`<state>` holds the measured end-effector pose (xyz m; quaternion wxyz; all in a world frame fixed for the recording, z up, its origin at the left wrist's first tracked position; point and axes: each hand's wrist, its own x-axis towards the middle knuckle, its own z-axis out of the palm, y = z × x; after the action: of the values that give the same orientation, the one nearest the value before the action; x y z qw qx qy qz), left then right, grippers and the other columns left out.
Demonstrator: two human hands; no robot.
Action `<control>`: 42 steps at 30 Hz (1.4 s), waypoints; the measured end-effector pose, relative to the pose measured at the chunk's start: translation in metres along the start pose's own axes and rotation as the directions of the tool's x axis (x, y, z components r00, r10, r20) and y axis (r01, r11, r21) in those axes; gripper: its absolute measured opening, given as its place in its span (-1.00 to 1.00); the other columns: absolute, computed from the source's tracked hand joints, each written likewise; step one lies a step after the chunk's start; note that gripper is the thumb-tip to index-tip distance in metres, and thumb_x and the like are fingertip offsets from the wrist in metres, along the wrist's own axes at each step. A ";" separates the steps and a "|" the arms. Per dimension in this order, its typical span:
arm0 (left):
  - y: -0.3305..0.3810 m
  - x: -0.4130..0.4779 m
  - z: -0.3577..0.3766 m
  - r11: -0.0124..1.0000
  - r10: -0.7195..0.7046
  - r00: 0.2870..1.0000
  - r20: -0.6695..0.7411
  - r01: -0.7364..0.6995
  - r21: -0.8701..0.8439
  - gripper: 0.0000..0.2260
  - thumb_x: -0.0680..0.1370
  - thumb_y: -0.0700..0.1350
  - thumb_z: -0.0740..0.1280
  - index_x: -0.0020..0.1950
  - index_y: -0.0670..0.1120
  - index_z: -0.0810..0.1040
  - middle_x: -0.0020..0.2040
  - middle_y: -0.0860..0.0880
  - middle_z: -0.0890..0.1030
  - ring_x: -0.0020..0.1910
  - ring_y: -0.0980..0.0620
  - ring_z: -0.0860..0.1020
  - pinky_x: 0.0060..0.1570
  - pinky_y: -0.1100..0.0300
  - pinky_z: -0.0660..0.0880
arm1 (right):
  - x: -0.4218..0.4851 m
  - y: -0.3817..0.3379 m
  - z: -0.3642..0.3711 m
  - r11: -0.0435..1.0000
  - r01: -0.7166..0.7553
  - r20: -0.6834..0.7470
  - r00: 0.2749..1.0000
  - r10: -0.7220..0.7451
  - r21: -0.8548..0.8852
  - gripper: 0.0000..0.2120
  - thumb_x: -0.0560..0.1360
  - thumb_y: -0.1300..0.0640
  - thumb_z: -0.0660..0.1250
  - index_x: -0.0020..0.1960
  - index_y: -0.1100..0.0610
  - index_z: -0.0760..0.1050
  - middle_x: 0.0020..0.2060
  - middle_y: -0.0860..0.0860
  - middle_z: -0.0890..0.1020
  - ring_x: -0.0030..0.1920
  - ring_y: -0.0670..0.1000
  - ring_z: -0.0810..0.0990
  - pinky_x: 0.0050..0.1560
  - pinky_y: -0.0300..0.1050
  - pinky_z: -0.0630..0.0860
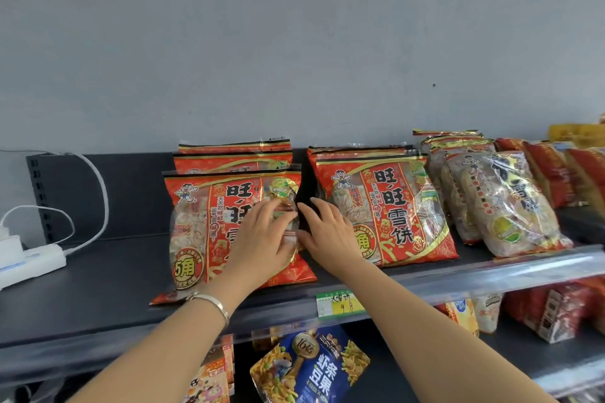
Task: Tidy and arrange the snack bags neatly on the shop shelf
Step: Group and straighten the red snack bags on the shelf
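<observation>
Two bare forearms (163, 347) are seen reaching up from 6 o'clock, a bracelet (212, 303) worn on the left wrist. On the dark shelf (98, 271), the left hand (265, 239) is laid flat, fingers spread, on the right edge of the front red snack bag (196, 226) at 9 o'clock. The right hand (327, 232), fingers straight, is set at the left edge of the neighbouring red bag (393, 206) at 3 o'clock. Nothing is gripped. The bags are judged light, puffy and slick, with brittle crackers inside. Side edges or top seams are best taken, never squeezed.
</observation>
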<state>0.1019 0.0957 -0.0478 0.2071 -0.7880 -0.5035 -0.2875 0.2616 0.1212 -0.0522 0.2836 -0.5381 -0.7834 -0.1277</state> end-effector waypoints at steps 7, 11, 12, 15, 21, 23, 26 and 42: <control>0.066 0.019 0.042 0.958 0.018 0.994 0.104 0.013 -0.286 -0.51 0.58 0.00 0.25 0.48 0.01 0.21 0.48 -0.04 0.20 0.48 -0.03 0.11 0.41 0.11 0.17 | -0.035 0.058 -0.015 0.965 -0.253 -0.028 0.967 0.251 -0.069 -0.47 0.61 -0.07 0.13 0.52 -0.02 0.07 0.52 0.06 0.12 0.49 0.15 0.14 0.40 0.12 0.25; 0.102 0.023 0.060 0.893 -0.075 0.984 0.159 0.138 -0.430 -0.42 0.56 -0.03 0.28 0.51 0.04 0.10 0.49 -0.04 0.17 0.48 -0.04 0.12 0.36 0.08 0.27 | -0.048 0.089 -0.024 0.904 -0.427 -0.080 0.903 0.423 -0.040 -0.46 0.61 -0.10 0.12 0.53 -0.02 0.06 0.52 0.08 0.09 0.50 0.15 0.11 0.41 0.13 0.21; 0.109 0.025 0.064 0.872 -0.113 0.976 0.184 0.186 -0.452 -0.39 0.56 -0.01 0.29 0.52 0.07 0.05 0.51 -0.06 0.12 0.48 -0.07 0.12 0.34 0.04 0.29 | -0.051 0.097 -0.026 0.878 -0.478 -0.078 0.876 0.475 -0.019 -0.44 0.60 -0.11 0.12 0.53 -0.01 0.04 0.53 0.09 0.07 0.51 0.16 0.09 0.42 0.13 0.18; 0.127 0.029 0.076 0.842 -0.192 0.945 0.265 0.297 -0.450 -0.29 0.56 0.09 0.27 0.53 0.15 -0.14 0.55 -0.07 -0.07 0.50 -0.15 0.10 0.31 -0.04 0.33 | -0.059 0.126 -0.027 0.804 -0.594 -0.049 0.802 0.595 0.028 -0.34 0.58 -0.17 0.15 0.55 0.00 -0.04 0.54 0.17 0.00 0.53 0.21 0.00 0.46 0.15 0.11; 0.134 0.028 0.090 0.860 -0.313 0.922 0.229 0.377 -0.344 -0.23 0.54 0.18 0.23 0.48 0.20 -0.32 0.56 -0.10 -0.09 0.35 -0.14 0.39 0.11 -0.01 0.51 | -0.060 0.165 -0.027 0.706 -0.706 0.115 0.707 0.698 0.058 -0.16 0.49 -0.41 0.01 0.56 0.01 -0.19 0.50 0.24 0.13 0.46 0.24 0.20 0.43 0.20 0.08; 0.134 0.027 0.093 0.893 -0.299 0.931 0.209 0.350 -0.284 -0.24 0.55 0.19 0.21 0.48 0.22 -0.32 0.55 -0.14 -0.04 0.30 -0.13 0.46 0.09 -0.01 0.52 | -0.064 0.167 -0.024 0.748 -0.663 0.065 0.748 0.661 0.021 -0.17 0.49 -0.42 -0.01 0.56 0.03 -0.15 0.43 0.23 0.27 0.37 0.23 0.33 0.36 0.14 0.20; 0.135 0.025 0.094 0.909 -0.323 0.931 0.172 0.355 -0.217 -0.28 0.55 0.20 0.20 0.50 0.19 -0.24 0.54 -0.15 0.02 0.28 -0.14 0.46 0.07 0.00 0.52 | -0.073 0.168 -0.016 0.809 -0.587 0.030 0.808 0.588 -0.040 -0.18 0.48 -0.44 -0.03 0.56 0.00 -0.14 0.41 0.19 0.29 0.36 0.21 0.34 0.31 0.14 0.24; 0.141 0.023 0.093 0.923 -0.377 0.922 0.093 0.382 -0.049 -0.32 0.54 0.23 0.17 0.54 0.08 -0.07 0.54 -0.18 -0.01 0.42 -0.21 0.26 0.07 0.00 0.51 | -0.080 0.174 -0.012 0.888 -0.460 0.071 0.886 0.459 -0.002 -0.27 0.51 -0.40 -0.07 0.54 -0.12 -0.22 0.55 0.04 -0.23 0.54 0.16 -0.16 0.41 0.26 0.07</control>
<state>0.2606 0.1114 -0.1072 0.1004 -0.6930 -0.6449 -0.3063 0.4452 0.1211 -0.1067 0.2826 -0.7101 -0.6441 -0.0324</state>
